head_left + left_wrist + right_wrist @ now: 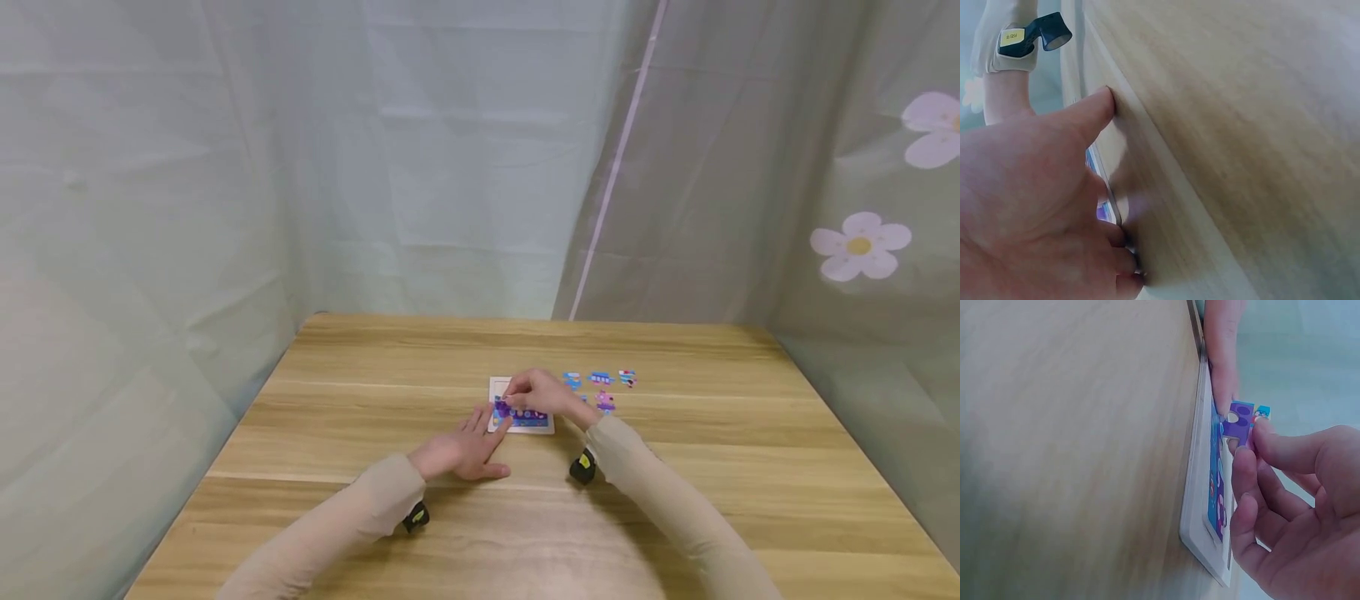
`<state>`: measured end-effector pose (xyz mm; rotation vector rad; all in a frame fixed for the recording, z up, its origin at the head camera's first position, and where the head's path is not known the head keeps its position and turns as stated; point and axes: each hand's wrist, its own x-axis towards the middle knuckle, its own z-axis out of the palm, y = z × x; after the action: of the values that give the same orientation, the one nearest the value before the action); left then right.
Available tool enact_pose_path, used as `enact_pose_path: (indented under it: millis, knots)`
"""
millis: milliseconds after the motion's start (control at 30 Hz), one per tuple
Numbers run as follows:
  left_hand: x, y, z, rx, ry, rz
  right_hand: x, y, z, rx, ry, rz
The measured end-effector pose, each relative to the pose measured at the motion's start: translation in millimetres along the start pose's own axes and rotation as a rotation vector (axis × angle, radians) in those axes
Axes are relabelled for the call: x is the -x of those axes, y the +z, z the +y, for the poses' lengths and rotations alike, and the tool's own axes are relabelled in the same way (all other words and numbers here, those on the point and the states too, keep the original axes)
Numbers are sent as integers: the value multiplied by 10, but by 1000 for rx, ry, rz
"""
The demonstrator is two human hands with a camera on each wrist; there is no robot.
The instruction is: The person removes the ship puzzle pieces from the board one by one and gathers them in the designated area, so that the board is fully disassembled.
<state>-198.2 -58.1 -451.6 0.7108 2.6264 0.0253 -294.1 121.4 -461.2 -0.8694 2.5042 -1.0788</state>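
A small white-rimmed puzzle tray lies on the table, its lower part filled with blue and purple jigsaw pieces. My left hand rests flat at the tray's near left corner, fingers extended over its edge and thumb spread out on the wood. Over the tray, my right hand pinches a purple puzzle piece between thumb and index finger. That piece stands tilted up from the tray in the right wrist view, close to a left fingertip.
Several loose puzzle pieces lie on the table right of the tray, one pink and purple piece close to the right wrist. Pale curtains hang behind and beside the wooden table.
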Motion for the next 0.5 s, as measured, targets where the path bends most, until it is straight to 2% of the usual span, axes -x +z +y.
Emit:
enact_pose_path:
  millis: [200, 500]
  knots:
    - [2, 2, -9, 3, -3, 4, -15, 18, -16, -23, 13, 31]
    - [-11, 17, -24, -7, 10, 6, -53, 53, -42, -4, 93, 98]
